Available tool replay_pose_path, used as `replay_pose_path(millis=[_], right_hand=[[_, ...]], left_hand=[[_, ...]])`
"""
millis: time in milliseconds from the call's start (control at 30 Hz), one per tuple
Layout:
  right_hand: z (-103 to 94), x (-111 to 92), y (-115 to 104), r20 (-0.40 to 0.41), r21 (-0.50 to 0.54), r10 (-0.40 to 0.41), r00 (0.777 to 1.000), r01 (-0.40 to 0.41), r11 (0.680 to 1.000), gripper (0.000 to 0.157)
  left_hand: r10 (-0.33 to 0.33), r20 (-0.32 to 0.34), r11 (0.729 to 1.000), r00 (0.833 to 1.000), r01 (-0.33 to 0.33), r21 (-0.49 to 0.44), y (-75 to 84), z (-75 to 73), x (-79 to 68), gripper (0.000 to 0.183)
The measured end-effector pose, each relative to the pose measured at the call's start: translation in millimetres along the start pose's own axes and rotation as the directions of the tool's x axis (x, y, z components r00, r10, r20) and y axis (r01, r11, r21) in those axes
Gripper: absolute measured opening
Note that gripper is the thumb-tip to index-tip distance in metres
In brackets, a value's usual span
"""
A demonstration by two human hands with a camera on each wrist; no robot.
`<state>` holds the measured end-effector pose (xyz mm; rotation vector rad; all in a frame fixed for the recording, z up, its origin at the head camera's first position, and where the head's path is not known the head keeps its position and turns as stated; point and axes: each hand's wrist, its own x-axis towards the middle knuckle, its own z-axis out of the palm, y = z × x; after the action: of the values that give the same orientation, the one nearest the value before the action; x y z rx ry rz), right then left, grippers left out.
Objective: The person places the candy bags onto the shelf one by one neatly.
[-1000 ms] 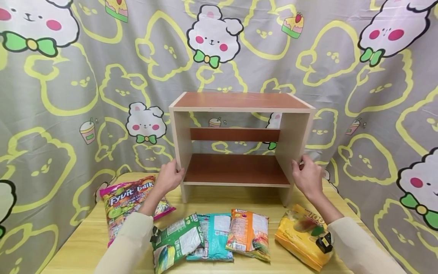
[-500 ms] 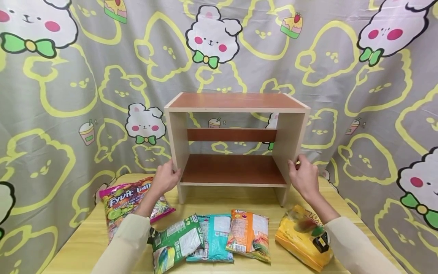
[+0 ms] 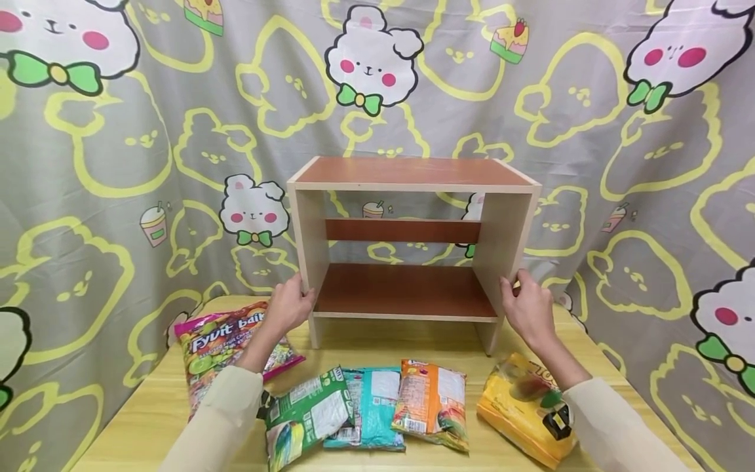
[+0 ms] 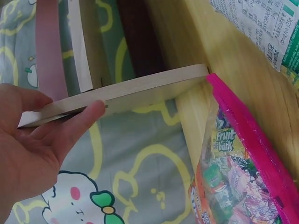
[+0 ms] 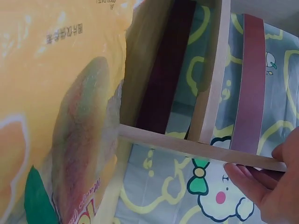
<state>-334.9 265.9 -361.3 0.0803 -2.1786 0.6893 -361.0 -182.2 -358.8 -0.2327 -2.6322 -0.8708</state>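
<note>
The shelf unit [image 3: 413, 172] stands upright on the worktop [image 3: 141, 419], behind the row of packets and between the person's two hands. Measured against those packets, it sits slightly further to the person's left than a second ago, while the packets themselves lie as they did; over the last half second it has hardly shifted. This looks like a small sideways adjustment, made with both hands at once.

The left hand [image 3: 289, 305] pinches the front edge of one side panel, thumb on one face and fingers on the other; the right hand [image 3: 531, 308] pinches the opposite panel likewise.

The unit is boxy and open-backed: pale, straight-edged side panels, smooth reddish-brown boards and one narrow rear crosspiece. The packets are soft, crinkled and glossy: a pink-edged candy bag [image 3: 218, 341], green [image 3: 309, 416], teal [image 3: 377, 419] and orange [image 3: 430, 403] ones, and a plump yellow bag [image 3: 513, 410].
</note>
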Motion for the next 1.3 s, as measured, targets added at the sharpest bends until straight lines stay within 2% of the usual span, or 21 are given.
replay_pose_path(millis=[233,467,633,1000,1300], right_hand=[[0.0,-1.2,2.4,0.112,-0.045,0.054,0.992,-0.05,0.998,0.027],[-0.6,-1.4,-1.9,0.145,-0.04,0.092,0.985,-0.087,0.995,0.023],[-3.1,-1.9,-3.3,0.183,-0.038,0.136,0.974,-0.131,0.991,0.021],[-5.8,-2.0,-0.3,0.196,-0.026,0.12,0.973,-0.117,0.993,0.021],[-3.0,-0.2,2.7,0.184,-0.025,0.102,0.978,-0.099,0.995,0.019]], left_hand=[[-0.01,-0.018,1.0,1.0,0.01,-0.002,-0.8,2.4,-0.2,0.038],[-0.002,-0.056,1.0,0.998,0.001,-0.006,-2.9,4.4,-0.8,0.037],[-0.007,-0.06,1.0,0.998,0.006,-0.003,-1.8,4.6,0.0,0.038],[-0.025,-0.054,1.0,0.998,0.024,-0.013,0.1,6.9,1.5,0.041],[-0.009,-0.061,1.0,0.998,0.009,0.006,-0.7,7.4,1.7,0.037]])
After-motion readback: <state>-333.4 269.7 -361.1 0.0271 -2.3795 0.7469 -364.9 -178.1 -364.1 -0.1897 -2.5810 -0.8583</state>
